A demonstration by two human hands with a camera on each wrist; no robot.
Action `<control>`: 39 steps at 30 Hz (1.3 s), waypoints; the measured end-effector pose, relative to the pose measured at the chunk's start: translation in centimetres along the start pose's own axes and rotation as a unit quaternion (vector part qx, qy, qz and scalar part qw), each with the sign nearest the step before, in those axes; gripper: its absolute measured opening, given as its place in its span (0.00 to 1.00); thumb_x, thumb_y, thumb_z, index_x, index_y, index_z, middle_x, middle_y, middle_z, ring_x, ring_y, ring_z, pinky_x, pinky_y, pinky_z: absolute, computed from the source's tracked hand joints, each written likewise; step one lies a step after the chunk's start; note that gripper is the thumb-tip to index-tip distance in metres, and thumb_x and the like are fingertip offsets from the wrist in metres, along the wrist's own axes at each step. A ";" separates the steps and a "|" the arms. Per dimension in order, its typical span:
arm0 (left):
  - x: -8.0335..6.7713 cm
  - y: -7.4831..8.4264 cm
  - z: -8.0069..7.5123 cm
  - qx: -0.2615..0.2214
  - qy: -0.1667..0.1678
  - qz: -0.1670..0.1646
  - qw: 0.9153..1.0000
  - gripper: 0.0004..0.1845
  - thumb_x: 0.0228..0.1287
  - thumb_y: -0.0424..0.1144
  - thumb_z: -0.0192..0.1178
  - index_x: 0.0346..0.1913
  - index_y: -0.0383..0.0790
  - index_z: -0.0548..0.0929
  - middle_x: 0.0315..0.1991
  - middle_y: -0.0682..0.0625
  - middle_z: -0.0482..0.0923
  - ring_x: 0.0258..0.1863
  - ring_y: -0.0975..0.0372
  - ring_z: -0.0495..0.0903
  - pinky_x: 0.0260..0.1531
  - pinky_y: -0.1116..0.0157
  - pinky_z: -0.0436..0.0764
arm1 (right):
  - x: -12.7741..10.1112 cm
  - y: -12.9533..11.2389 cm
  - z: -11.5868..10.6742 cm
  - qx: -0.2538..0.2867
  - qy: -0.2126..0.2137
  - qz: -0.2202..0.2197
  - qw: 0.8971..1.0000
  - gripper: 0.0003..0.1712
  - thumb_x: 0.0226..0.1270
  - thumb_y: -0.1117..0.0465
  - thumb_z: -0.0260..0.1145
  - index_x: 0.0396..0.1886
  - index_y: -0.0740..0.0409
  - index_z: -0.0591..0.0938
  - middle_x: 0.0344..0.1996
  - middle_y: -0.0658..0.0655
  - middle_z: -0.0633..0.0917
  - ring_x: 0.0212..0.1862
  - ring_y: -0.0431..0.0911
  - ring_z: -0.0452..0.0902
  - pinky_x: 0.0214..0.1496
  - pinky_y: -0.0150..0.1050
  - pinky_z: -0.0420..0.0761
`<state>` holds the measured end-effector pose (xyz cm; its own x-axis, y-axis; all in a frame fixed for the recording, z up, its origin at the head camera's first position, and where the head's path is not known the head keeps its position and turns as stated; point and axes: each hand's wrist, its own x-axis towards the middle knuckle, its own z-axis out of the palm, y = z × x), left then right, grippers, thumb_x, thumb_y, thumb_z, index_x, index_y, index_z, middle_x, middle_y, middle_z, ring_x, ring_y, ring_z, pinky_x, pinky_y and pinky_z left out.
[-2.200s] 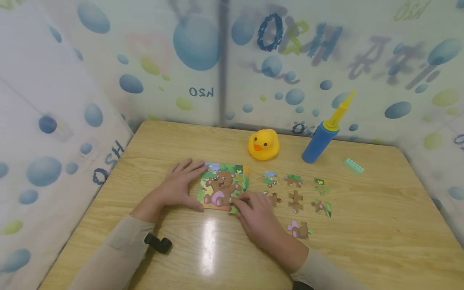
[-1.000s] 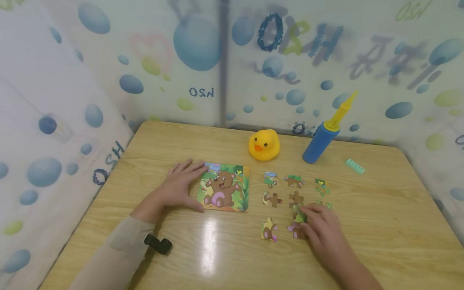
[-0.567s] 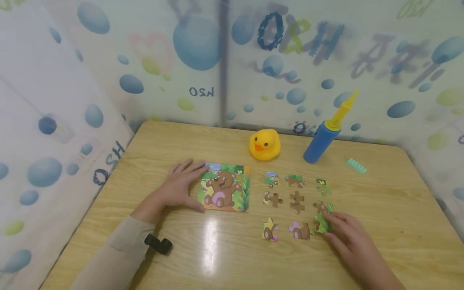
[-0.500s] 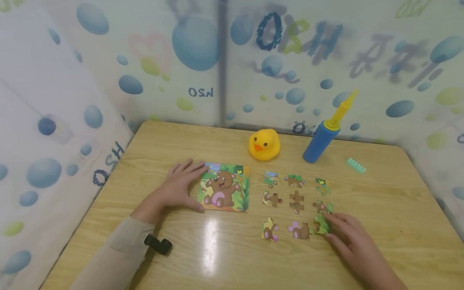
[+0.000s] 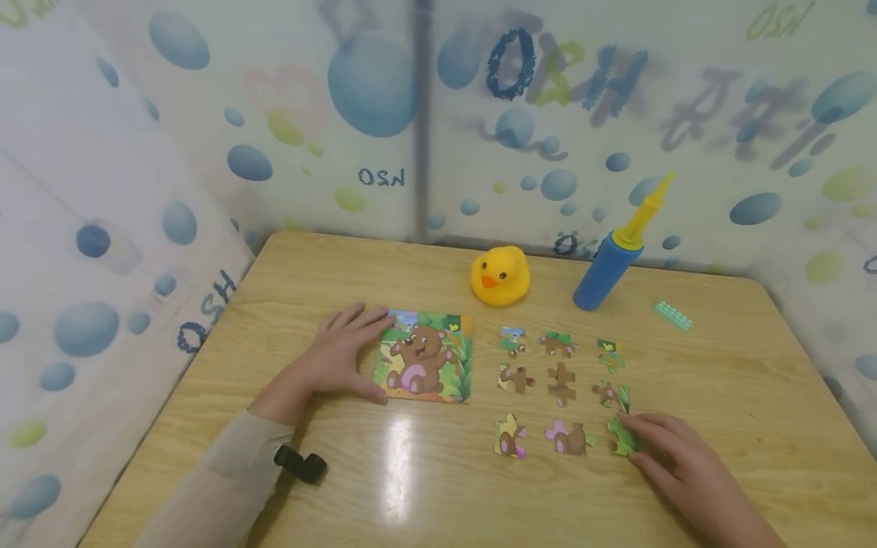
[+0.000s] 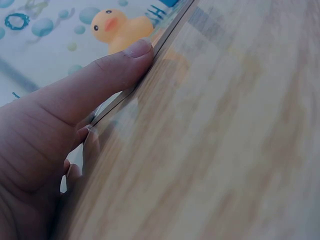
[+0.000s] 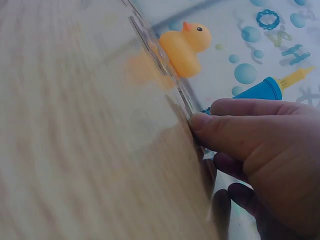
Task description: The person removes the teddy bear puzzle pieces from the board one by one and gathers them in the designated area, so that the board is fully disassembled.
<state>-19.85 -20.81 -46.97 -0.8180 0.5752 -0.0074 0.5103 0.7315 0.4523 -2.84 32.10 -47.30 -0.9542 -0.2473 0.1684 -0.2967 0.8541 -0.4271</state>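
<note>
A bear picture puzzle board [image 5: 428, 358] lies on the wooden table [image 5: 438, 487]. My left hand [image 5: 346, 346] rests flat against its left edge, fingers straight, with the thumb [image 6: 100, 75] at the near corner. To the right, several loose puzzle pieces [image 5: 562, 383] lie in a rough grid. My right hand [image 5: 647, 443] pinches a green puzzle piece [image 5: 620, 438] at the grid's near right corner. In the right wrist view the thumb [image 7: 235, 125] presses on the piece's edge and the other fingers curl below.
A yellow rubber duck [image 5: 499, 275] and a blue pump with a yellow nozzle [image 5: 613, 255] stand behind the pieces. A small green brick [image 5: 672, 314] lies at the back right. Printed bubble-pattern walls close in the table on three sides.
My right hand left the board's near corner, carried the green piece right past the loose pieces, and now has it lower at the grid's near right corner. A bear-foot piece now lies bottom left. The left hand stayed put.
</note>
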 end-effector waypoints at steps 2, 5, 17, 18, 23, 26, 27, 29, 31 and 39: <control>0.0 -0.1 0.0 0.002 0.001 0.001 1.000 0.72 0.35 0.74 0.82 0.85 0.45 0.63 0.85 0.43 0.55 0.83 0.35 0.45 0.77 0.30 0.39 | -0.1 0.1 -0.1 -0.003 -0.005 0.002 1.000 0.33 0.62 0.66 0.81 0.67 0.47 0.85 0.58 0.47 0.84 0.59 0.43 0.75 0.61 0.14 0.64; 0.0 -0.2 0.0 0.004 -0.001 -0.003 1.000 0.73 0.35 0.74 0.82 0.85 0.46 0.62 0.86 0.44 0.54 0.84 0.36 0.44 0.77 0.31 0.39 | -0.1 0.1 -0.1 -0.002 -0.005 -0.006 1.000 0.34 0.61 0.65 0.82 0.67 0.44 0.85 0.58 0.45 0.85 0.59 0.41 0.74 0.60 0.15 0.64; -0.1 -0.6 0.1 0.004 0.005 0.003 1.000 0.73 0.35 0.75 0.81 0.85 0.45 0.63 0.85 0.44 0.55 0.83 0.35 0.44 0.77 0.30 0.39 | 0.0 0.4 0.7 0.021 0.035 -0.076 0.996 0.30 0.49 0.70 0.86 0.53 0.46 0.92 0.55 0.44 0.84 0.59 0.35 0.70 0.61 0.15 0.62; -0.1 -0.7 0.0 0.003 0.005 0.004 1.000 0.73 0.35 0.75 0.81 0.85 0.45 0.63 0.85 0.44 0.55 0.83 0.35 0.44 0.77 0.30 0.39 | 0.0 0.4 0.8 0.021 0.036 -0.077 0.996 0.29 0.49 0.70 0.86 0.53 0.46 0.92 0.55 0.44 0.84 0.59 0.35 0.70 0.61 0.15 0.63; -0.2 -0.6 0.0 0.001 0.001 0.000 1.000 0.73 0.34 0.75 0.81 0.85 0.46 0.62 0.86 0.45 0.54 0.84 0.36 0.44 0.77 0.31 0.39 | 0.1 0.3 0.9 0.022 0.041 -0.084 0.995 0.30 0.47 0.71 0.86 0.52 0.47 0.92 0.55 0.44 0.84 0.58 0.35 0.70 0.62 0.15 0.62; -0.3 -0.7 0.1 0.001 -0.001 -0.002 1.000 0.74 0.33 0.75 0.81 0.85 0.47 0.62 0.86 0.45 0.53 0.84 0.37 0.43 0.77 0.31 0.38 | 0.0 0.3 1.0 0.024 0.042 -0.081 0.996 0.30 0.47 0.71 0.86 0.51 0.46 0.92 0.54 0.45 0.84 0.59 0.35 0.70 0.63 0.15 0.60; -0.4 -0.7 0.1 0.000 -0.001 -0.002 1.000 0.74 0.33 0.75 0.81 0.85 0.47 0.62 0.86 0.45 0.53 0.84 0.37 0.43 0.77 0.31 0.38 | 0.0 0.3 1.0 0.025 0.042 -0.080 0.996 0.29 0.47 0.71 0.86 0.51 0.46 0.92 0.54 0.45 0.84 0.59 0.36 0.70 0.63 0.15 0.60; -0.5 -0.8 0.1 0.001 0.000 -0.002 1.000 0.74 0.33 0.76 0.81 0.85 0.46 0.62 0.86 0.45 0.54 0.84 0.37 0.43 0.77 0.31 0.38 | 0.1 0.3 1.1 0.028 0.043 -0.078 0.996 0.29 0.47 0.71 0.86 0.50 0.45 0.93 0.54 0.45 0.84 0.59 0.36 0.69 0.63 0.15 0.59; -0.6 -0.8 0.0 0.000 0.002 -0.001 1.000 0.74 0.33 0.76 0.81 0.85 0.46 0.63 0.86 0.45 0.54 0.84 0.36 0.43 0.77 0.31 0.38 | 0.1 0.3 1.2 0.031 0.043 -0.077 0.996 0.29 0.46 0.71 0.86 0.50 0.44 0.93 0.54 0.45 0.84 0.59 0.36 0.69 0.63 0.16 0.59; -0.8 -0.8 0.1 -0.003 0.006 -0.004 1.000 0.74 0.33 0.75 0.81 0.85 0.46 0.62 0.86 0.45 0.54 0.84 0.36 0.43 0.77 0.31 0.38 | 0.5 0.3 1.1 0.039 0.042 -0.089 0.994 0.30 0.46 0.71 0.86 0.50 0.44 0.92 0.54 0.44 0.84 0.59 0.36 0.70 0.63 0.16 0.60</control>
<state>-19.58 -21.76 -47.43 -0.8247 0.5656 -0.0003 0.5030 0.7335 0.4571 -3.39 31.72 -48.29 -0.8808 -0.3487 0.3202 -0.4655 0.7615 -0.4510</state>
